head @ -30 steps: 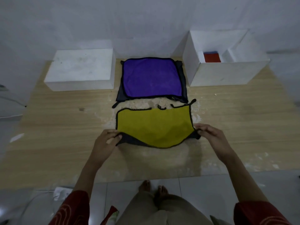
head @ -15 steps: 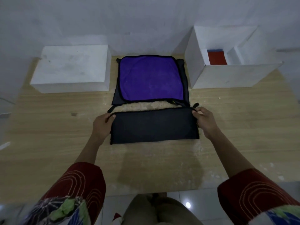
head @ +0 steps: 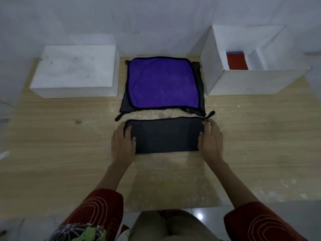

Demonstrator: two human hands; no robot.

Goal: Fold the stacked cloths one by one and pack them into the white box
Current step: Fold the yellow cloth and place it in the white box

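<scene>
Folded dark cloth (head: pixel 166 135) lies flat on bench (head: pixel 52 136), long axis 9-3 o'clock. Left grip (head: pixel 122 143) & right grip (head: pixel 211 141) press its ends w/ flat, straight fingers.

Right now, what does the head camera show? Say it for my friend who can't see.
The left hand and right hand press flat on the ends of a folded dark cloth on a wooden table. Behind it a purple cloth tops a stack, beside an open white box holding a red cloth.
</scene>
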